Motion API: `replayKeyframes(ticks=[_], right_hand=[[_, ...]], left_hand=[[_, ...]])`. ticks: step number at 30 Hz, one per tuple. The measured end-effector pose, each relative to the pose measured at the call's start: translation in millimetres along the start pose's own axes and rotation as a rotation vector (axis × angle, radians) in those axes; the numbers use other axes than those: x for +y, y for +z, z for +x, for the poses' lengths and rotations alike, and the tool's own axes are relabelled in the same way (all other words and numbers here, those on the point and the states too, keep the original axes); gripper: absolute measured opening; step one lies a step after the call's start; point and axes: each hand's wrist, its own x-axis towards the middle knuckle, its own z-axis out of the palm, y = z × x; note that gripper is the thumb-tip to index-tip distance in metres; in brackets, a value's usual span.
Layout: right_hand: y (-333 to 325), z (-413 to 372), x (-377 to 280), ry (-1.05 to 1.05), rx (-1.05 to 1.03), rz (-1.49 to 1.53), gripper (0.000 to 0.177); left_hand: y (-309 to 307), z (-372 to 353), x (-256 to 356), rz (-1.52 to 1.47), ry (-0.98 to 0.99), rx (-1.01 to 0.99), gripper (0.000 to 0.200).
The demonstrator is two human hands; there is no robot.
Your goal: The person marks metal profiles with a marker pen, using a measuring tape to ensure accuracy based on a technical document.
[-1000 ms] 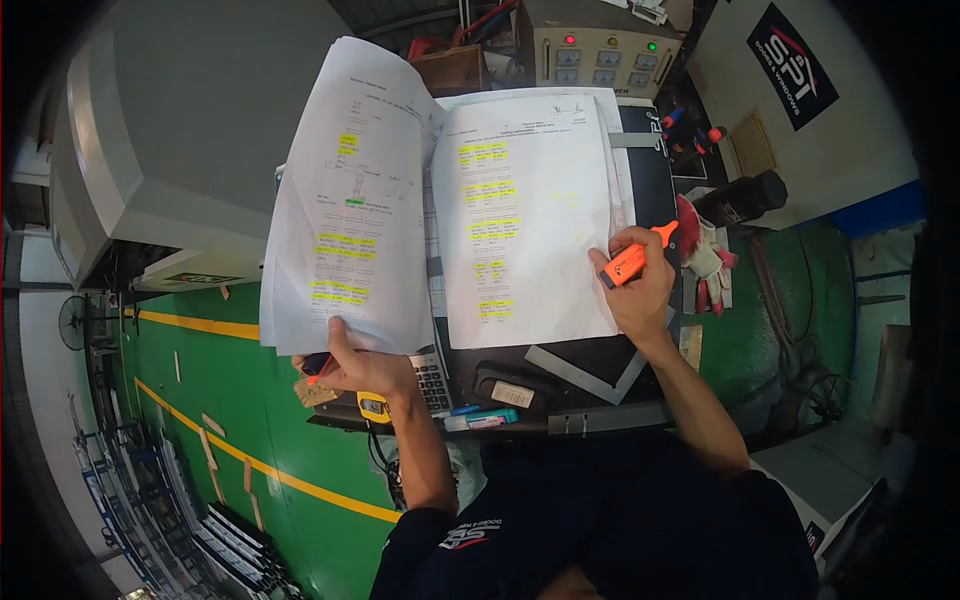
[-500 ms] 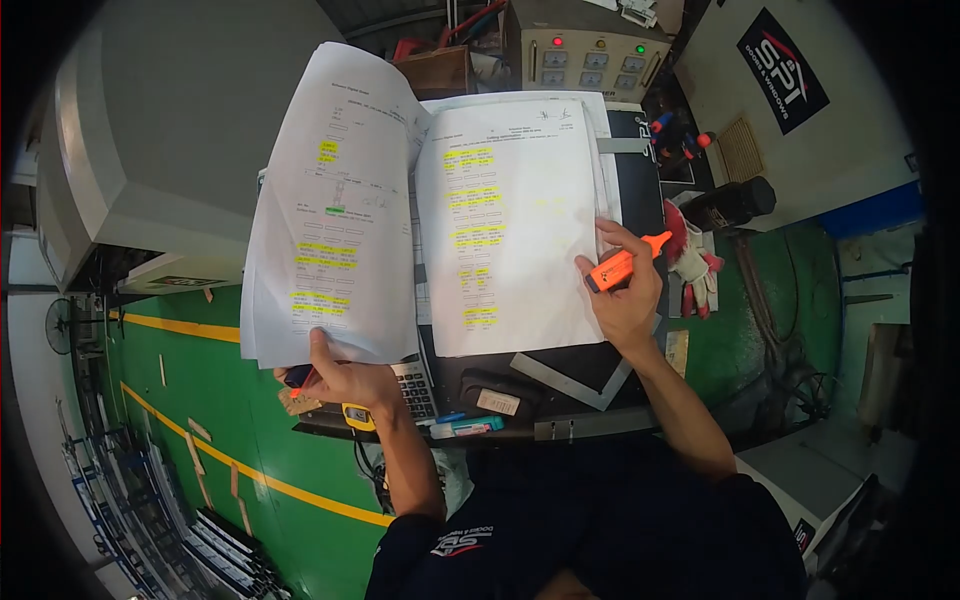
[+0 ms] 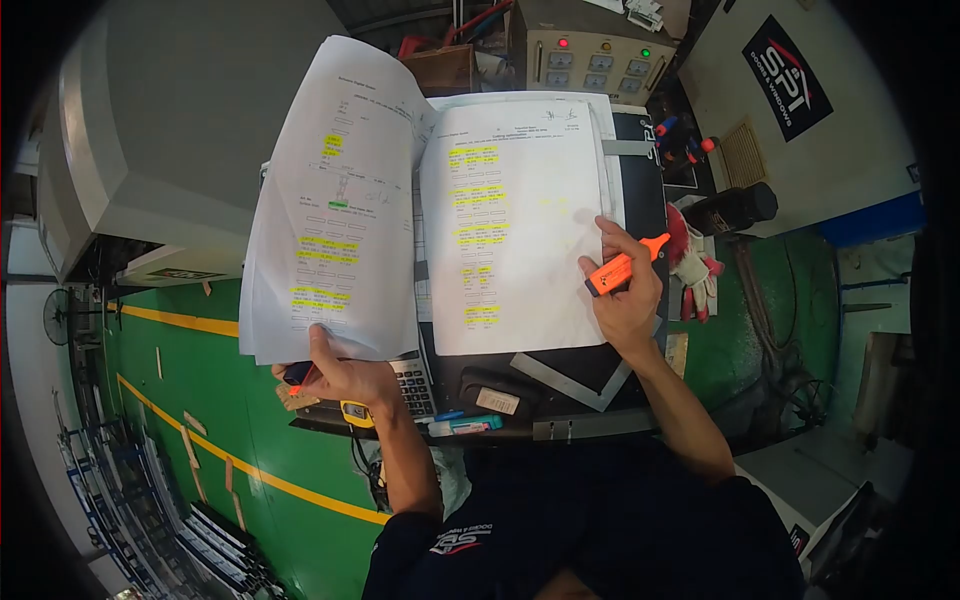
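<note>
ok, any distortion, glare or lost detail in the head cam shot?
Head view: fisheye, black corners, yellow floor line bowed; head view: flat page bright without harsh glare, but its small print mostly unreadable; head view: shirt very dark, folds hard to see.

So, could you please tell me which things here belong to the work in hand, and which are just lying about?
Apparently in use:
turned sheets, held by the left hand
open page with yellow marks
orange highlighter, in the right hand

Apparently just lying about:
calculator
yellow tape measure
metal square
gloves
</note>
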Motion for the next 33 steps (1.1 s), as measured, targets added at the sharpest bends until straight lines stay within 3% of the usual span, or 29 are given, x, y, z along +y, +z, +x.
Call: replayKeyframes(ticks=[15, 33], right_hand=[[1, 5, -6, -0.198, -0.041, -0.238, 0.034], [7, 3, -21, -0.171, -0.162, -0.523, 0.034]], left_hand=[[-3, 1, 0, 0.010, 0.026, 0.017, 0.035], [-8, -1, -1, 0.082, 0.071, 0.004, 0.036]])
